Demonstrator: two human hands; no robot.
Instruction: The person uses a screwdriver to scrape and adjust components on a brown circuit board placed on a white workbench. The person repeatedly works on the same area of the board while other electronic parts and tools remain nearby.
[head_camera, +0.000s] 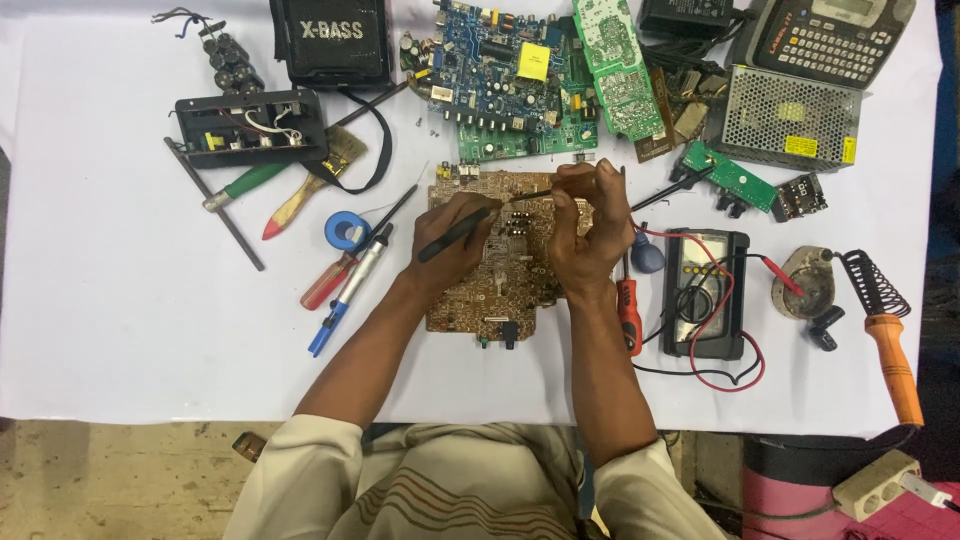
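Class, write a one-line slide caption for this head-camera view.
Left hand holds a black tool while the right hand steadies a brown circuit board on a white table.

On a white table (120, 330), the left hand (455, 240) grips a black-handled soldering tool (470, 225), its tip on a brown circuit board (490, 290). The right hand (590, 225) pinches something small at the tip. A multimeter (706, 292) lies just right; a blue-green board (500, 80) lies above.
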